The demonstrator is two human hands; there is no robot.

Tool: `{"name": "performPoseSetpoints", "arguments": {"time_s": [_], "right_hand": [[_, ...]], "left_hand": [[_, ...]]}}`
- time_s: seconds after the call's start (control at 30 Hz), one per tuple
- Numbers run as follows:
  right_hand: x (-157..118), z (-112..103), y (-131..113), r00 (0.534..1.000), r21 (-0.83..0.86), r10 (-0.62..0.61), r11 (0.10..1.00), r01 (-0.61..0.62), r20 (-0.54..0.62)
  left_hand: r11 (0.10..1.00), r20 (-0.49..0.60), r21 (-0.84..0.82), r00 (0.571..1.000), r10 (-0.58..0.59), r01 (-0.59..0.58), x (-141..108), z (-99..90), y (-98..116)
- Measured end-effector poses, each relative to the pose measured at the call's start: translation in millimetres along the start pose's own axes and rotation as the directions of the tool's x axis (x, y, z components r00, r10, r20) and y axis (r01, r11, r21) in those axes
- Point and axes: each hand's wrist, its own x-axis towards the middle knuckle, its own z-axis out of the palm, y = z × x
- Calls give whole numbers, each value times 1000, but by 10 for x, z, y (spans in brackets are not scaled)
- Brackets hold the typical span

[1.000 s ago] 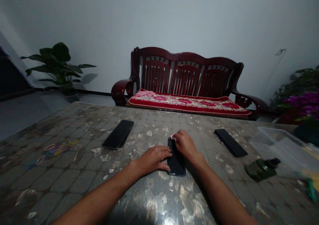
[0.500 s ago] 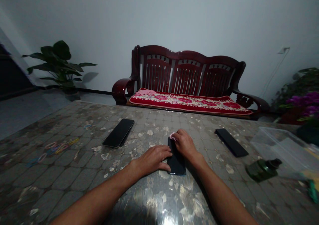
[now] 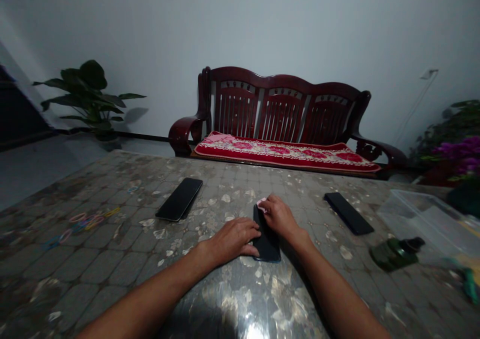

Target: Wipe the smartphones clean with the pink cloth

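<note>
A black smartphone (image 3: 269, 244) lies flat on the patterned tabletop in front of me, its screen side dark. My left hand (image 3: 235, 238) holds it along the left edge, with fingertips on the face and the thumb lower down. Closed around a small pink cloth (image 3: 261, 203), my right hand (image 3: 279, 217) presses at the phone's far end. Part of the cloth is hidden under the fingers. A second dark phone (image 3: 180, 199) rests to the left, on top of something thin. To the right is another dark, narrow phone-like slab (image 3: 348, 214).
A green bottle (image 3: 393, 254) with a black top lies at the right, beside a clear plastic box (image 3: 423, 219). Several coloured loops (image 3: 86, 221) are scattered at the left. Beyond the table (image 3: 123, 259) stands a wooden bench (image 3: 281, 106) with a red floral cushion.
My right hand and the pink cloth have shifted very slightly right at the phone's far end. My left hand stays at the phone's left edge. The view has moved a little.
</note>
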Motion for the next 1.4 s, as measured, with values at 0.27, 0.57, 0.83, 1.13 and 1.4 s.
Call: {"name": "performPoseSetpoints", "arguments": {"time_s": [0.27, 0.57, 0.83, 1.13, 1.4], "right_hand": [[-10, -55, -12, 995, 51, -53, 997, 49, 88], [-32, -94, -73, 980, 102, -149, 985, 137, 130], [-22, -79, -35, 1000, 30, -18, 999, 18, 12], [-48, -119, -79, 979, 83, -121, 991, 108, 161], [-43, -88, 28, 999, 4, -29, 1000, 29, 43]], "left_hand": [[1000, 23, -8, 1000, 6, -6, 2, 24, 39], [997, 119, 39, 991, -65, 61, 19, -90, 201], [996, 137, 24, 987, -88, 86, 17, -106, 254], [996, 144, 24, 986, -87, 84, 22, -116, 270], [995, 128, 45, 987, -92, 87, 8, -96, 259]]}}
